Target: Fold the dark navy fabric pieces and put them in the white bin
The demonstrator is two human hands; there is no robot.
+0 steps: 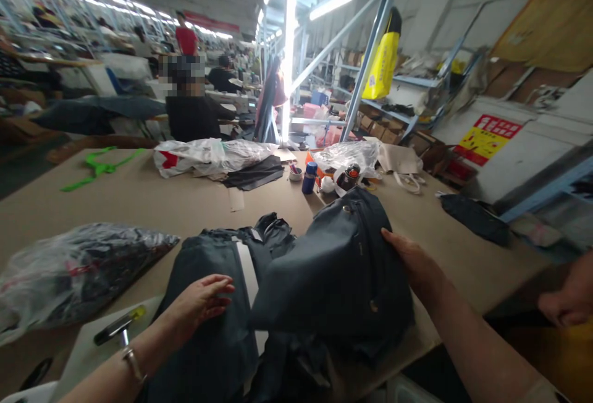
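Note:
A dark blue-grey bag (324,267) with a zipper and small metal rings is tilted up on the right side of the pile before me. My right hand (410,258) grips its right edge; some of the fingers are hidden behind the cloth. My left hand (201,304), fingers loosely apart and holding nothing, hovers over or rests lightly against another dark bag piece (199,267) with a pale grey strip (248,273). Whether it touches the cloth I cannot tell. By my left forearm, a hammer (121,326) with a yellow end lies on a pale board (88,353).
Clear plastic wrapping dark goods (92,273) lies at left. A green strap (99,168), dark fabric pieces (254,173), a blue flask (309,177) and a bottle (348,175) lie along the table's (194,208) far side. Another person's hand (567,292) shows at right.

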